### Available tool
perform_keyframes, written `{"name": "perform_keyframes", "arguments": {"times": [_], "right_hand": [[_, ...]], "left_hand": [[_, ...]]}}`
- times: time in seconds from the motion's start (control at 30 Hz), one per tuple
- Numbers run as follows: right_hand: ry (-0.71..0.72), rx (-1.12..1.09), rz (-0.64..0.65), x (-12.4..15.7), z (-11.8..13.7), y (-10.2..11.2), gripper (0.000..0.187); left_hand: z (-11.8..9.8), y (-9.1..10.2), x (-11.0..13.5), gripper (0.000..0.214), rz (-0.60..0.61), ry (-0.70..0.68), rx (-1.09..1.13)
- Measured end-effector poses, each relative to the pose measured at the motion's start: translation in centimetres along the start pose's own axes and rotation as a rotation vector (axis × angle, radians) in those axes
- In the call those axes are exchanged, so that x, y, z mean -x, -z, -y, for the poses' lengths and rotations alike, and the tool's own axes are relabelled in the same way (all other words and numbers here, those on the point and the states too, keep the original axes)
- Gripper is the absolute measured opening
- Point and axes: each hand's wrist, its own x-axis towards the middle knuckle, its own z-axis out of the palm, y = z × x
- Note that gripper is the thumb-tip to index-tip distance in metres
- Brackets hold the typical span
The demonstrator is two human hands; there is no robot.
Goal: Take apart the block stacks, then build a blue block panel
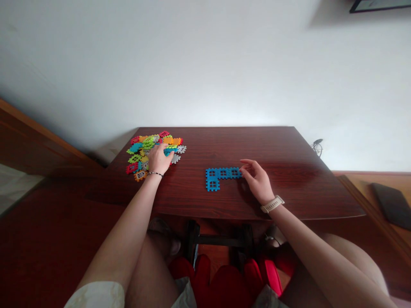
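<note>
Resting on a heap of multicoloured plastic waffle blocks [154, 143], the left hand [159, 159] has its fingers [168, 156] close together over the pieces, any grip hidden. The right hand [257, 182] holds its fingers [244, 164] loosely parted at the end of one blue L-shaped row of four joined square blocks [223, 173] on the dark wood desk [282, 147]. The heap overlaps too much to count exactly. A careless nudge could split the blue joints or spill blocks off the desk.

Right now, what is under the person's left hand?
The left hand rests on a pile of colourful plastic interlocking blocks; the pieces directly beneath the palm are covered and cannot be seen.
</note>
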Motion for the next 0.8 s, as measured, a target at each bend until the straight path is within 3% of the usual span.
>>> {"name": "perform_keyframes", "arguments": {"times": [0.23, 0.53, 0.67, 0.8], "right_hand": [[0.005, 0.005, 0.003, 0.0, -0.1, 0.1, 0.036], [0.005, 0.019, 0.007, 0.0, 0.0, 0.1, 0.038], [0.005, 0.030, -0.002, 0.0, 0.1, 0.1, 0.037], [0.012, 0.042, -0.001, 0.0, 0.2, 0.0, 0.038]], "left_hand": [[0.1, 1.8, 1.2, 0.032, 0.004, -0.044, 0.087], [2.6, 4.6, 2.5, 0.043, -0.185, 0.054, 0.199], [1.2, 4.7, 2.9, 0.045, -0.220, -0.037, 0.276], [-1.8, 4.8, 4.1, 0.048, -0.218, -0.237, 0.257]]}}
